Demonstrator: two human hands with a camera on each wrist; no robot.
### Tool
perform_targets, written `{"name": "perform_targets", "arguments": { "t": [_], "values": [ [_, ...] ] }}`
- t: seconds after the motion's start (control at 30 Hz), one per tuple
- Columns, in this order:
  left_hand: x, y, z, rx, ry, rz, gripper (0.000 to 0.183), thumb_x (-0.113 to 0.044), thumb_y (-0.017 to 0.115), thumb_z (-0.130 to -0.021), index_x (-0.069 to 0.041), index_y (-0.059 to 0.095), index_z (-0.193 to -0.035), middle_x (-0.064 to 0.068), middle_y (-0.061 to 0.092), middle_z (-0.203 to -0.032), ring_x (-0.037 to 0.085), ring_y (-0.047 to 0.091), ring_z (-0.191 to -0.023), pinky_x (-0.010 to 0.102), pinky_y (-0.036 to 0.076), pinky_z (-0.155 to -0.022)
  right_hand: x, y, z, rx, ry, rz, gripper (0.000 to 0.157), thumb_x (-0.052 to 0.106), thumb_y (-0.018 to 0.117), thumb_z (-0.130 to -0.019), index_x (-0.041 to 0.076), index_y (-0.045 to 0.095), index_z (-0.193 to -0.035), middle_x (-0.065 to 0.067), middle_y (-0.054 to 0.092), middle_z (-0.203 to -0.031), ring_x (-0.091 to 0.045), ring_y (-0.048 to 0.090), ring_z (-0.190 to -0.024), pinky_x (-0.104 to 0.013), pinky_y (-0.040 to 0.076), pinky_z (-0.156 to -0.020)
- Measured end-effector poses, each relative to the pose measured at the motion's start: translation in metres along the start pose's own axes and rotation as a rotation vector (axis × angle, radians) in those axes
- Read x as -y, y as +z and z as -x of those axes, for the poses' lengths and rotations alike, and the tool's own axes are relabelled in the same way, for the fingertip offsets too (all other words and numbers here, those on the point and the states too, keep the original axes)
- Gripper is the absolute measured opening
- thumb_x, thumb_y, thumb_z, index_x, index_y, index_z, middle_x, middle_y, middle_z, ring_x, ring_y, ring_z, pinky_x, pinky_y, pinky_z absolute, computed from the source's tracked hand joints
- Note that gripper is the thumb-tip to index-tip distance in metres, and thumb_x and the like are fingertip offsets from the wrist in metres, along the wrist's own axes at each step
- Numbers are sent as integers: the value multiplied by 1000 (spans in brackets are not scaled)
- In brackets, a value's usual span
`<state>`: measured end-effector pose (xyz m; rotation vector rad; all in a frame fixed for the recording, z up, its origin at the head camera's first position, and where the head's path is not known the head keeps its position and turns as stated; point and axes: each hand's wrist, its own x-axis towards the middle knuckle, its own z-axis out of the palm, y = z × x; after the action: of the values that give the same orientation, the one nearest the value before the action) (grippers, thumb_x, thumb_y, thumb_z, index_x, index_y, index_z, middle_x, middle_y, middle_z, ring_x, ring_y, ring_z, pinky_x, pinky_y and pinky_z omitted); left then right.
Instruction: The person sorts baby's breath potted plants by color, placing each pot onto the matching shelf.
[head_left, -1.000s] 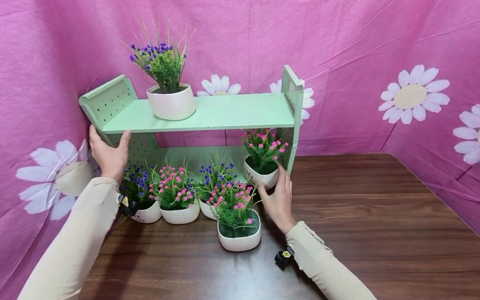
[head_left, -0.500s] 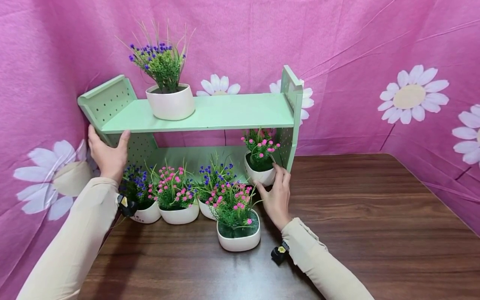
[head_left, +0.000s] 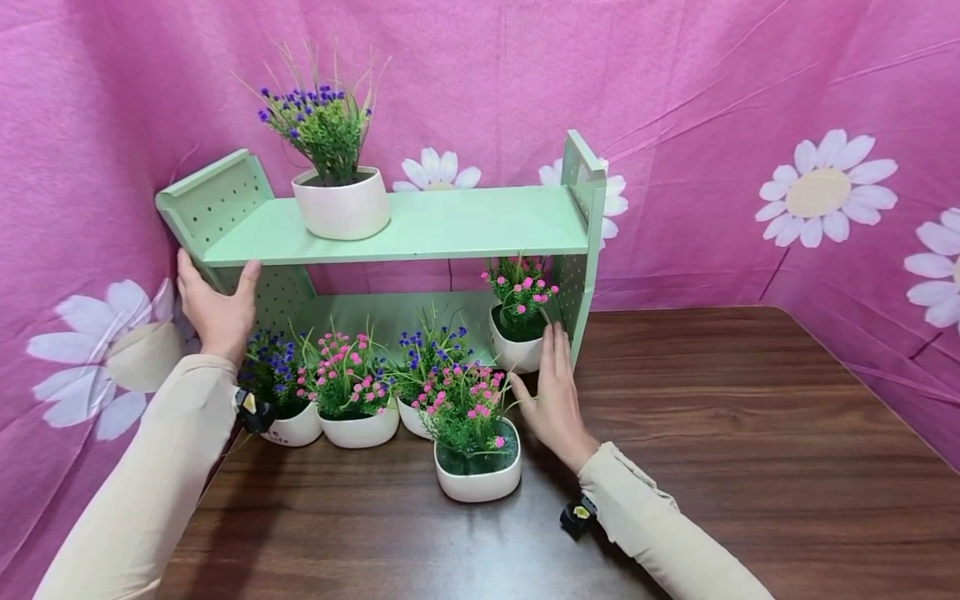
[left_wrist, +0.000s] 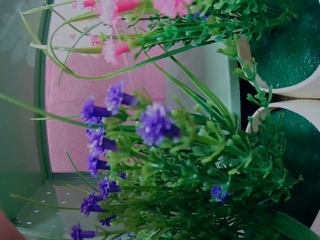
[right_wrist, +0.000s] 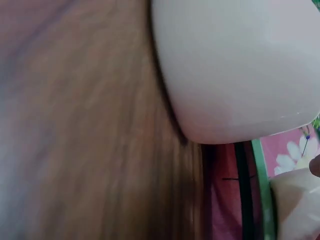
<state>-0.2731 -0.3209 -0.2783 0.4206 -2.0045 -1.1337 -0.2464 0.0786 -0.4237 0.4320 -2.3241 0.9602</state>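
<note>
A green two-tier shelf (head_left: 450, 221) stands on the table. My left hand (head_left: 219, 308) holds its left side panel, the thumb on the inner side and the fingers on the outer. On the lower tier, at the right end, sits a white pot with pink flowers (head_left: 519, 346). Straight fingers of my right hand (head_left: 557, 404) rest by that pot's right side; whether they touch it I cannot tell. A white pot with purple flowers (head_left: 341, 204) sits on the upper tier. The right wrist view shows a nearby white pot (right_wrist: 240, 70) on the table.
In front of the shelf stand a purple-flowered pot (head_left: 296, 429) at the left, a pink-flowered pot (head_left: 360, 432), another purple-flowered pot (head_left: 414, 419) and a nearer pink-flowered pot (head_left: 478, 487). The brown table (head_left: 720, 433) extends right. A pink curtain (head_left: 697, 100) hangs behind.
The pink-flowered pot has turned and shifted slightly back and left on the lower tier. My right hand has loosened from it and its fingers have straightened. The left hand stays put.
</note>
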Motion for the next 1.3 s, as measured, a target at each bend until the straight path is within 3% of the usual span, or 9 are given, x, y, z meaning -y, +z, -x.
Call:
{"name": "perform_targets", "arguments": {
  "t": [0.17, 0.43, 0.63, 0.77, 1.07, 1.3],
  "values": [
    [0, 0, 0, 9, -7, 6, 92, -48, 65, -86, -17, 12, -155, 4, 15, -159, 14, 14, -144, 20, 9, -113, -1, -11, 3, 99, -142, 109, 83, 21, 67, -90, -3, 16, -151, -24, 4, -158, -41, -1, -144, -59, 17, -112],
    [0, 0, 1, 5, -7, 0, 93, -48, 65, -86, -16, 13, -155, 6, 15, -159, 15, 15, -144, 20, 9, -114, -5, -23, -2, 253, -327, 344, 80, 32, 63, -92, 2, 20, -152, -19, 11, -159, -40, 10, -144, -57, 19, -112],
    [0, 0, 1, -1, 0, -4, 92, -48, 65, -85, -16, 13, -155, 6, 17, -159, 15, 16, -144, 20, 10, -113, 1, -24, -5, 294, -308, 487, 81, 40, 61, -92, 7, 19, -153, -14, 13, -160, -35, 11, -145, -60, 21, -110],
    [0, 0, 1, 4, -4, -7, 92, -49, 65, -85, -17, 13, -155, 5, 17, -159, 15, 16, -144, 21, 10, -113, 7, -20, -9, 315, -263, 519, 84, 41, 62, -91, 7, 17, -154, -13, 12, -160, -34, 9, -146, -61, 20, -110],
    [0, 0, 0, 7, -17, -3, 93, -50, 64, -85, -17, 12, -155, 5, 15, -159, 15, 15, -144, 21, 9, -114, 1, -10, -26, 366, -227, 489, 87, 33, 63, -90, 9, 9, -155, -11, 4, -161, -32, 1, -147, -62, 16, -111],
    [0, 0, 0, 8, -13, 2, 94, -51, 64, -85, -16, 12, -155, 5, 15, -159, 15, 14, -144, 21, 9, -114, -5, -7, -33, 391, -233, 490, 87, 36, 62, -92, 9, 7, -155, -12, 2, -161, -32, -1, -147, -63, 18, -110]
  ]
}}
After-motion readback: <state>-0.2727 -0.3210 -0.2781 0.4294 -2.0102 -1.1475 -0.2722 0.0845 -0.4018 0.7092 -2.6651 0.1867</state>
